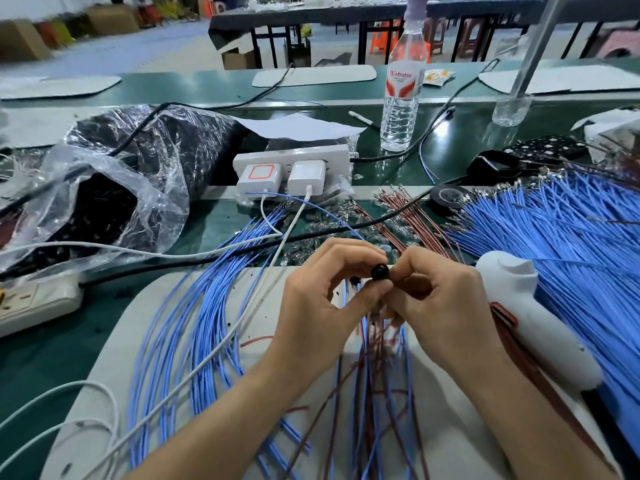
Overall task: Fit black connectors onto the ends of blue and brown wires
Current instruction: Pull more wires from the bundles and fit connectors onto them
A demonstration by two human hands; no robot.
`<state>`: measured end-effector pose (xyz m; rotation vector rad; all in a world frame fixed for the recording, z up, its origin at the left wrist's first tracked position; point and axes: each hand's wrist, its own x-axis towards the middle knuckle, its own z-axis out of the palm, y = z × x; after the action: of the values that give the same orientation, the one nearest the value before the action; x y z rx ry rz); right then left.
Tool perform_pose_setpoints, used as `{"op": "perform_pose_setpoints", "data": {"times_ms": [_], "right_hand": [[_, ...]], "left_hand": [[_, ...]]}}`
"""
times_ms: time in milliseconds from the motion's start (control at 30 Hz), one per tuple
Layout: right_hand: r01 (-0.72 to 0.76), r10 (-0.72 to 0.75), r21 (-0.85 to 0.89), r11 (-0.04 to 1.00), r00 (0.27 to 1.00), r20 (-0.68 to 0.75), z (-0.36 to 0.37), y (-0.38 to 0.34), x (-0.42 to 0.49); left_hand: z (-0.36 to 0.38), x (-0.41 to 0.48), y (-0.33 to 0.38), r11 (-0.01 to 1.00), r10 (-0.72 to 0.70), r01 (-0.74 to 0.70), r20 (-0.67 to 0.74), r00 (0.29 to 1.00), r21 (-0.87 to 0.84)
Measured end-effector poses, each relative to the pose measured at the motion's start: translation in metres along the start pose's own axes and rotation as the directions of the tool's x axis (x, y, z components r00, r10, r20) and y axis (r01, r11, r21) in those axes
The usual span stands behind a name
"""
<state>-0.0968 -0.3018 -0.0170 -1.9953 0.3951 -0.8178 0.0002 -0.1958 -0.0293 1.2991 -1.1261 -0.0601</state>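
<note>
The left hand (pixel 322 292) and right hand (pixel 445 299) are pinching a connector (pixel 380 271) above trailing wires (pixel 367 382); a tool (pixel 533 317) is lying at 3 o'clock, a bag (pixel 114 188) at 10 o'clock.

Black connector (pixel 380 271): only a round dark face shows, pinched at the left hand's (pixel 322 299) fingertips; its body is covered.
Right hand (pixel 440 303): fingers curl inward; what they pinch is hidden.
Wire ends: where the blue and brown wires (pixel 372 375) meet the hands is covered and blurred.
Forearms: cut off by the bottom edge.
Blue wire bundle (pixel 571 244): runs past the right edge.
Plastic bag (pixel 114 188): dark contents too small to make out.
Power strip (pixel 34 303): cut by the left edge.
Far room: blurred boxes and stools.
</note>
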Motion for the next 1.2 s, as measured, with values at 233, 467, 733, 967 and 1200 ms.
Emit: {"op": "perform_pose_setpoints", "data": {"times_ms": [233, 467, 733, 967, 1200], "right_hand": [[0.056, -0.055, -0.071, 0.996, 0.998, 0.009, -0.001, 0.001, 0.001], [0.15, -0.151, -0.09, 0.985, 0.989, -0.009, 0.0, 0.004, 0.0], [0.194, -0.197, -0.165, 0.967, 0.98, -0.001, -0.001, 0.004, 0.0], [0.131, -0.132, -0.047, 0.99, 0.991, -0.032, 0.002, 0.007, 0.0], [0.04, -0.039, 0.071, 0.997, 0.999, -0.016, 0.007, 0.015, -0.001]], "left_hand": [[0.0, 0.0, 0.001, 0.996, 0.053, -0.055, 0.028, 0.998, 0.07], [-0.002, 0.0, 0.004, 0.991, 0.051, -0.053, 0.027, 0.998, 0.123], [-0.002, 0.001, 0.005, 0.98, 0.06, -0.064, 0.028, 0.998, 0.186], [-0.001, 0.0, 0.006, 0.977, 0.106, -0.11, 0.034, 0.994, 0.184], [-0.001, 0.0, 0.005, 0.986, 0.068, -0.07, 0.015, 0.998, 0.154]]}}
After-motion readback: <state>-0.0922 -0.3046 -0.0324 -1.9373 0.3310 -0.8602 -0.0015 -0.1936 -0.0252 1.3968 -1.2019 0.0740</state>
